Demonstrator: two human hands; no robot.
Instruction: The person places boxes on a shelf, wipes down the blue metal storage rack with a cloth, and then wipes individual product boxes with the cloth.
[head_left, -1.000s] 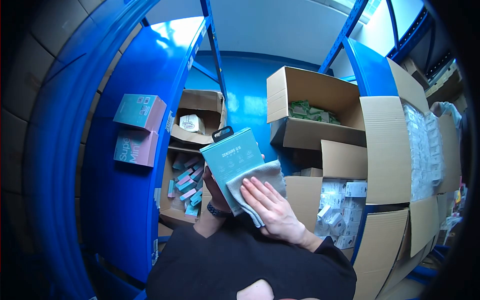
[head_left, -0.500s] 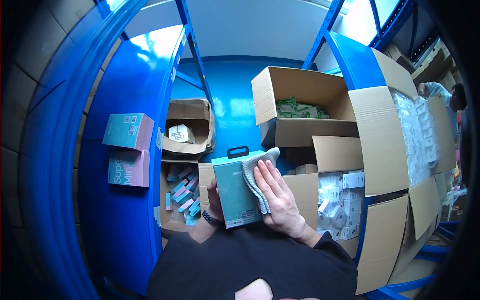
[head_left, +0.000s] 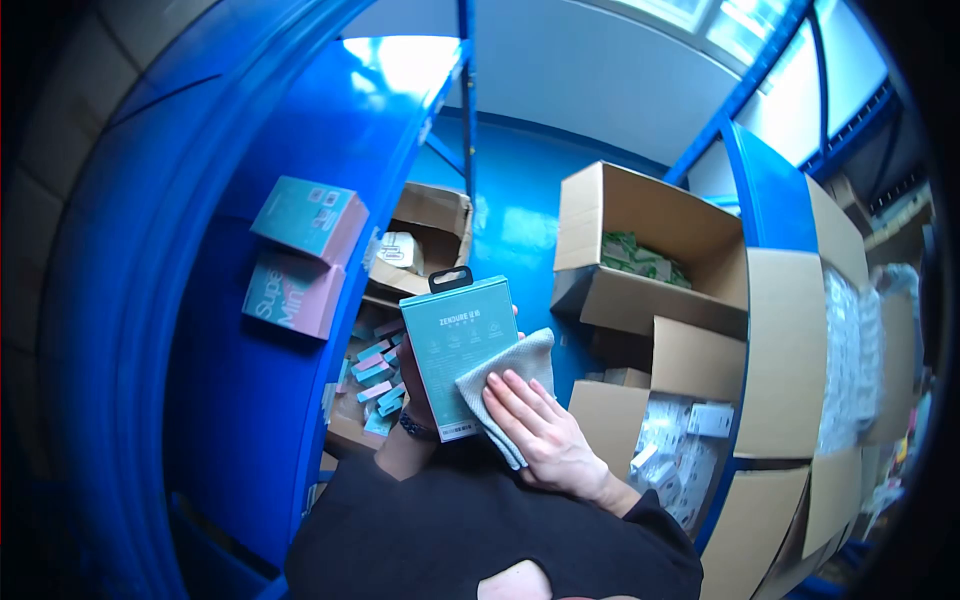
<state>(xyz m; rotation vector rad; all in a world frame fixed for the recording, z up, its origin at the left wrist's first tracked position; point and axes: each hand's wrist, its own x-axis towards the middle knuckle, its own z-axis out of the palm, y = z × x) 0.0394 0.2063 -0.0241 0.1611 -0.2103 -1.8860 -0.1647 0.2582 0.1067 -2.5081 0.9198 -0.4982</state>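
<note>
A teal retail box (head_left: 455, 340) with a black hang tab and white "ZENDURE" lettering is held upright in front of my torso. My left hand (head_left: 412, 392) grips it from the left side and behind, most of its fingers hidden by the box. A dark woven strap circles that wrist. My right hand (head_left: 530, 415) presses a folded grey cloth (head_left: 530, 358) against the lower right of the box face. Its fingers are close together over the cloth, with the thumb out of sight.
Two teal-and-pink boxes (head_left: 300, 298) are stacked on the blue shelf (head_left: 240, 420) at left. Below are cartons with small teal-and-pink boxes (head_left: 375, 375). An open carton (head_left: 690, 215) holds green packets; another holds white boxes (head_left: 665, 450). Carton flaps (head_left: 780, 350) line the right.
My view has turned, so the shelves appear tilted. The cloth and right hand have slid from the box's upper right edge down onto its lower front, exposing more print.
</note>
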